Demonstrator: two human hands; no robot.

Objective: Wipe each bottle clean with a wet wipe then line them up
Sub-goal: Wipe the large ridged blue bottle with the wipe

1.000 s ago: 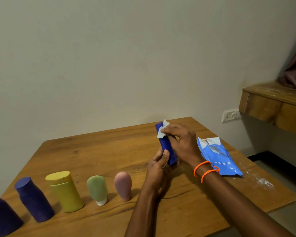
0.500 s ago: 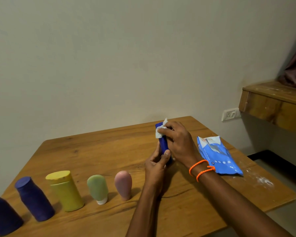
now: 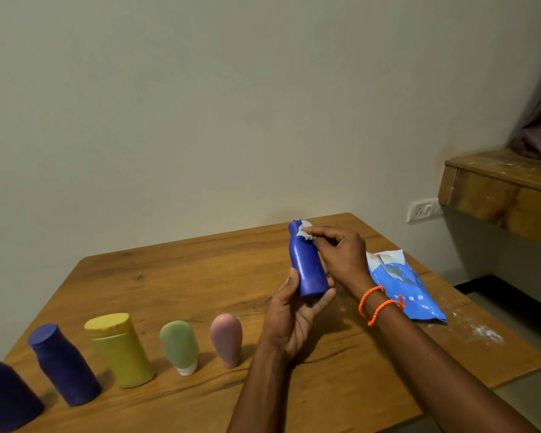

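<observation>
My left hand [image 3: 289, 314] grips the base of a blue bottle [image 3: 306, 260], held upright and slightly tilted above the table. My right hand [image 3: 341, 254] pinches a small white wet wipe [image 3: 303, 230] against the bottle's neck. Along the table's front left stands a row of bottles: a dark purple bottle [image 3: 3, 398] at the edge, a navy bottle [image 3: 63, 367], a yellow bottle [image 3: 121, 351], a green tube [image 3: 179, 343] on its white cap and a pink tube [image 3: 227, 339].
A blue wet-wipe pack [image 3: 403, 289] lies on the wooden table [image 3: 175, 276] just right of my hands. White powder specks [image 3: 484, 332] mark the table's right corner. A wooden shelf [image 3: 500, 189] and a wall socket [image 3: 422, 209] are at the right.
My right hand slid off the bottle's body up to its neck with the wipe, uncovering most of the bottle. My left hand shifted its grip to the base.
</observation>
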